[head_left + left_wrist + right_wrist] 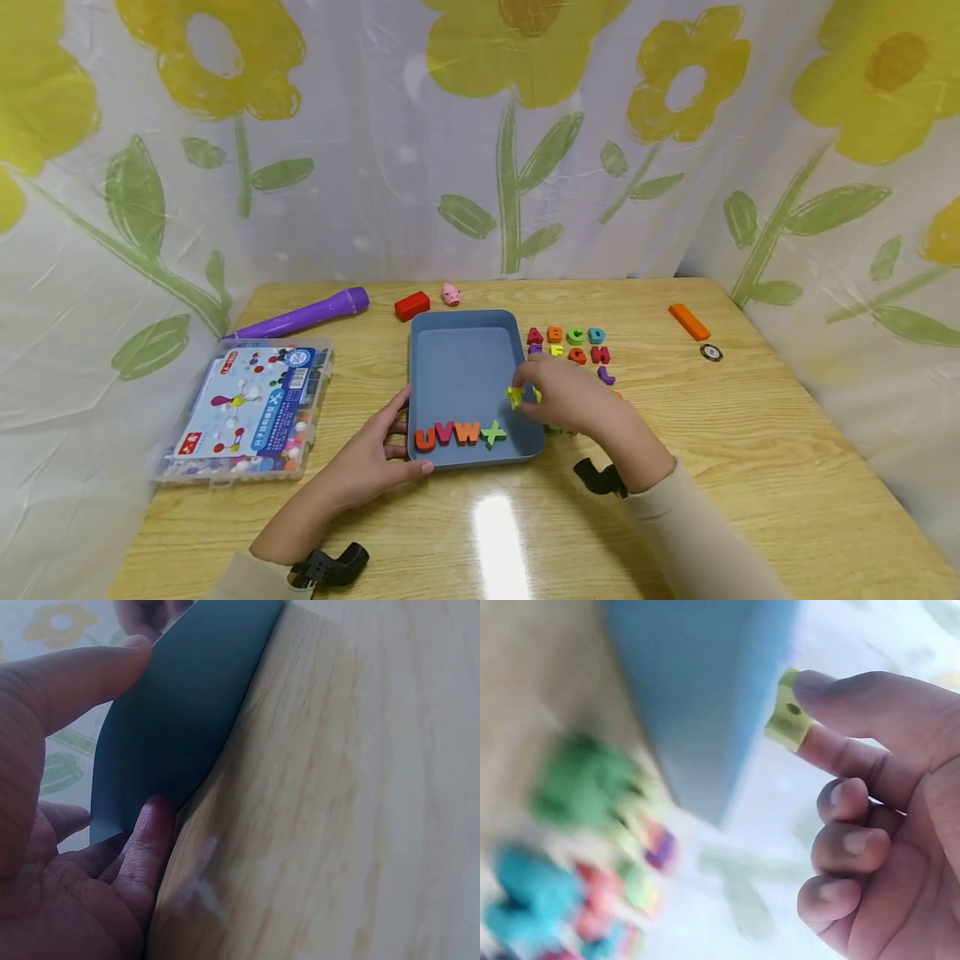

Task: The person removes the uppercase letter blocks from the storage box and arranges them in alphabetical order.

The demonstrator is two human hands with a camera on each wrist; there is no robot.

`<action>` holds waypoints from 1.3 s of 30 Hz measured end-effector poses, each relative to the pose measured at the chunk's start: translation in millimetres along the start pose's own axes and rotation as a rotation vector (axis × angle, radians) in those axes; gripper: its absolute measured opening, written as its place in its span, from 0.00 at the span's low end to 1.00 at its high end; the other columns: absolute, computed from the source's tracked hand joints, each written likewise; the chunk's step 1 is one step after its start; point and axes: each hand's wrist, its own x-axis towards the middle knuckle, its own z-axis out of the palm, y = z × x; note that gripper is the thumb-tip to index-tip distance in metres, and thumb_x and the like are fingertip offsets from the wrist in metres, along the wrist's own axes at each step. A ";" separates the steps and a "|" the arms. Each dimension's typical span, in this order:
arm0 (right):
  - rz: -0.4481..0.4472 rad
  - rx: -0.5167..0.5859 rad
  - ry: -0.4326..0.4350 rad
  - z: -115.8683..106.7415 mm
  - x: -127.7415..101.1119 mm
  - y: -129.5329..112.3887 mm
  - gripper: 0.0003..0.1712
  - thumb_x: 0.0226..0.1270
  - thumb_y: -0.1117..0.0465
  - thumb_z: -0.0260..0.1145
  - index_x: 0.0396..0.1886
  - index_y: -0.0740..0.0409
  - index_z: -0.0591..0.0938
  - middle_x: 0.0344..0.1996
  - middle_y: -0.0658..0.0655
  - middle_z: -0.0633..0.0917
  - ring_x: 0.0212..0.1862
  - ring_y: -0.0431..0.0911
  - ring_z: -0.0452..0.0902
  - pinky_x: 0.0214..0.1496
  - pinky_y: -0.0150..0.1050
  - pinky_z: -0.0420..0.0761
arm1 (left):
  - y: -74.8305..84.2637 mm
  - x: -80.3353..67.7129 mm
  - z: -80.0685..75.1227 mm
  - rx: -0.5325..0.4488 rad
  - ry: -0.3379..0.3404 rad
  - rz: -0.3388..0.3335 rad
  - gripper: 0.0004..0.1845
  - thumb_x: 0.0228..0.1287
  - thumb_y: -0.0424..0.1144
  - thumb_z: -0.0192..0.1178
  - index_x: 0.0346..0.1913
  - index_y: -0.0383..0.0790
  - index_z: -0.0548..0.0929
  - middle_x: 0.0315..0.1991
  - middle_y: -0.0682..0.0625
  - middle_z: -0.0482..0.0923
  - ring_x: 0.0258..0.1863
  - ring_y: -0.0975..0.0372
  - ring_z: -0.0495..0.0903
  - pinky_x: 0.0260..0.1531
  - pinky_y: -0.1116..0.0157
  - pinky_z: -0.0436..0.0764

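Note:
A shallow blue-grey tray lies on the table, its near corner held by my left hand. In the left wrist view, the fingers bear on the tray's outer wall, with the thumb up at the rim. My right hand pinches a small yellow toy letter between thumb and index finger, above the tray's right side. The right wrist view shows this yellow letter end-on, the other fingers curled into the palm. Along the tray's near side sit letters U, V, W and X.
Rows of coloured letters, among them A and H, lie right of the tray, partly hidden by my right hand. Around stand a molecule kit box, purple microphone, red block, toy pig, orange block and round chip.

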 end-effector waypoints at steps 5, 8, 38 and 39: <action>0.035 0.021 0.154 -33.9 -32.3 26.3 0.17 0.70 0.59 0.79 0.55 0.56 0.88 0.49 0.55 0.88 0.45 0.49 0.81 0.49 0.49 0.85 | 0.5 0.4 0.6 -0.008 -0.004 -0.003 0.65 0.63 0.37 0.81 0.91 0.50 0.44 0.71 0.32 0.68 0.55 0.52 0.86 0.54 0.64 0.88; 0.086 0.022 0.185 -41.4 -51.6 47.1 0.16 0.71 0.61 0.78 0.55 0.57 0.88 0.45 0.55 0.86 0.44 0.49 0.79 0.47 0.49 0.83 | 0.8 0.4 0.4 -0.008 -0.001 -0.008 0.65 0.63 0.37 0.81 0.91 0.50 0.45 0.70 0.32 0.69 0.55 0.52 0.86 0.54 0.64 0.88; 0.157 0.067 0.047 -14.7 -78.5 70.0 0.17 0.70 0.62 0.79 0.56 0.61 0.88 0.46 0.58 0.88 0.42 0.49 0.79 0.46 0.50 0.82 | 1.4 1.6 0.7 -0.005 -0.008 -0.006 0.65 0.64 0.37 0.81 0.91 0.50 0.43 0.72 0.32 0.70 0.55 0.52 0.86 0.54 0.64 0.88; 0.136 0.068 0.057 -17.1 -72.5 60.4 0.17 0.71 0.61 0.78 0.56 0.60 0.88 0.47 0.58 0.88 0.43 0.50 0.79 0.48 0.50 0.82 | 1.5 1.6 0.7 -0.004 -0.009 -0.006 0.65 0.64 0.37 0.81 0.91 0.50 0.43 0.71 0.32 0.70 0.54 0.52 0.86 0.54 0.64 0.88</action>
